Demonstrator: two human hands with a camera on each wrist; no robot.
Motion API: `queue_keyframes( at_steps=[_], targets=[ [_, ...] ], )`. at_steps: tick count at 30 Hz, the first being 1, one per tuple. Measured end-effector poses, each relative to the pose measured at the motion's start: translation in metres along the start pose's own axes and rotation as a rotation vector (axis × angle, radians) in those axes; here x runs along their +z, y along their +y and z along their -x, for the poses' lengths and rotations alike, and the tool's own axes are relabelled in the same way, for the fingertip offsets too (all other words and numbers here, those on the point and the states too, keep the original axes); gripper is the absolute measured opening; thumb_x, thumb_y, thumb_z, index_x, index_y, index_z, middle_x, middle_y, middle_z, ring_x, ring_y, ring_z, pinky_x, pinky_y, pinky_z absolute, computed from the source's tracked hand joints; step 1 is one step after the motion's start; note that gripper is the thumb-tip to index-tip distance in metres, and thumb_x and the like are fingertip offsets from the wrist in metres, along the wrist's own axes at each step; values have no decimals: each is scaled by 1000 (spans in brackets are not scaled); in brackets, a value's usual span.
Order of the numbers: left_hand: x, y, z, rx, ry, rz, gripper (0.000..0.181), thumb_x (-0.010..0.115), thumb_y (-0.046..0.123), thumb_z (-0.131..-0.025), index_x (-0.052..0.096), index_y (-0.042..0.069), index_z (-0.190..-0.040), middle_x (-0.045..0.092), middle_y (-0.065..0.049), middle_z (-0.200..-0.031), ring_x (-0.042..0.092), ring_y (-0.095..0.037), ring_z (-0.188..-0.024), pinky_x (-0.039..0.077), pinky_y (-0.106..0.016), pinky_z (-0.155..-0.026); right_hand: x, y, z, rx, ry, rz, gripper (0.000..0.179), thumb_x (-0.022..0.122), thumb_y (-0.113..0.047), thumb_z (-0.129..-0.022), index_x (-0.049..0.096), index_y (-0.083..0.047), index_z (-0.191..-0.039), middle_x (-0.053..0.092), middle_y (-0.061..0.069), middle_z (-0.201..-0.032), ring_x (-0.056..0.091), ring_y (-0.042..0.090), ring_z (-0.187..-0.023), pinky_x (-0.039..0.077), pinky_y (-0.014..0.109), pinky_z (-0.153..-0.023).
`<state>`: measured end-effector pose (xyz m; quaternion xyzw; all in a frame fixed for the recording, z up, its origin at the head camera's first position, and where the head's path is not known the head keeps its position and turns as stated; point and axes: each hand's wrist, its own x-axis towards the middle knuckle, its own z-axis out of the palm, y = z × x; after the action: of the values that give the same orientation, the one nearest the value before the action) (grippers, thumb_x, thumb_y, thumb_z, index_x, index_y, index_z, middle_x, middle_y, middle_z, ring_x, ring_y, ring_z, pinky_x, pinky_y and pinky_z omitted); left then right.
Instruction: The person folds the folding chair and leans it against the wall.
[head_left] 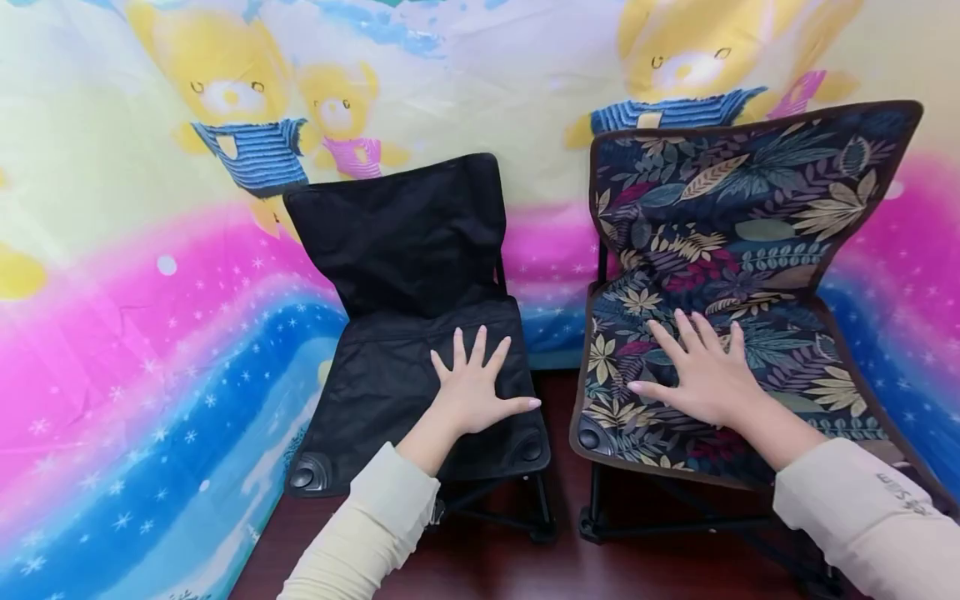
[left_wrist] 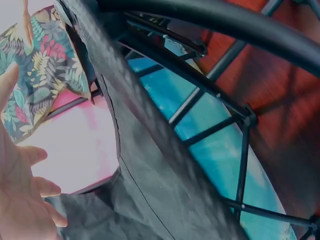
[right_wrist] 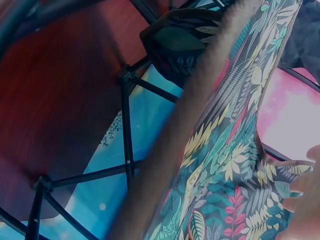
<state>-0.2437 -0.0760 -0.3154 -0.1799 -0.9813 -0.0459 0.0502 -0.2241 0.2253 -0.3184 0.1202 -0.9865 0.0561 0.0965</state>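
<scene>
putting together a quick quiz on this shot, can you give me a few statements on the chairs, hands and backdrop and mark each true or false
1. The left hand is over the black chair. True.
2. The right hand makes a fist. False: its fingers are spread.
3. The backdrop shows yellow bear figures. True.
4. The leaf-patterned chair stands left of the black chair. False: it stands to the right.
5. Both chairs stand on a dark reddish surface. True.

Blurry brown edging (right_wrist: 172, 140) on the floral chair (right_wrist: 235, 170), right wrist view
</scene>
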Motion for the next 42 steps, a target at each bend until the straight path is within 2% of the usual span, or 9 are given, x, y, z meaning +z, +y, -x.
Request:
queue_keyframes(
  at_steps=[8,14,20,25,34,42],
  targets=[
    [0,13,0,58,0,20,90,36,76,-67,8,30,-139,-2,-8,-144,-14,-37,-125,-3,-66,-89,-8,5,8,19,6,14,95,35,-72,-72,5,-13,-140,-1,26,-139,-8,43,-124,-28,54,-82],
    [2,24,1,88,-5,20,89,33,77,-67,8,31,-139,-1,-7,-144,-14,-36,-125,-3,-66,-89,-9,11,18,26,-2,11,94,37,-70,-73,4,-13,-140,-5,26,-139,-10,43,-123,-26,57,-82],
    [3,37,2,125,-18,64,88,39,73,-68,9,31,-139,-2,-6,-144,-18,-34,-125,-5,-66,-89,-7,22,29,45,11,16,93,40,-68,-73,3,-14,-140,-7,26,-139,-14,41,-123,-28,56,-81],
    [5,42,0,150,-28,59,88,41,72,-68,9,30,-139,-6,-4,-144,-18,-34,-125,-5,-66,-89,-8,30,37,54,28,1,93,43,-66,-74,0,-16,-140,-6,26,-139,-17,40,-122,-29,55,-80],
    [8,57,3,221,15,57,89,41,72,-69,7,30,-139,-6,-4,-144,-16,-34,-125,-1,-66,-89,-5,44,54,81,38,32,95,47,-63,-74,-4,-14,-139,-7,28,-137,-18,41,-121,-27,57,-80],
    [13,68,6,253,29,47,89,41,72,-68,7,31,-139,-5,-3,-144,-16,-33,-125,-1,-67,-89,2,56,66,130,58,56,99,48,-64,-73,-4,-12,-139,-9,29,-136,-24,39,-120,-30,53,-79]
  ],
)
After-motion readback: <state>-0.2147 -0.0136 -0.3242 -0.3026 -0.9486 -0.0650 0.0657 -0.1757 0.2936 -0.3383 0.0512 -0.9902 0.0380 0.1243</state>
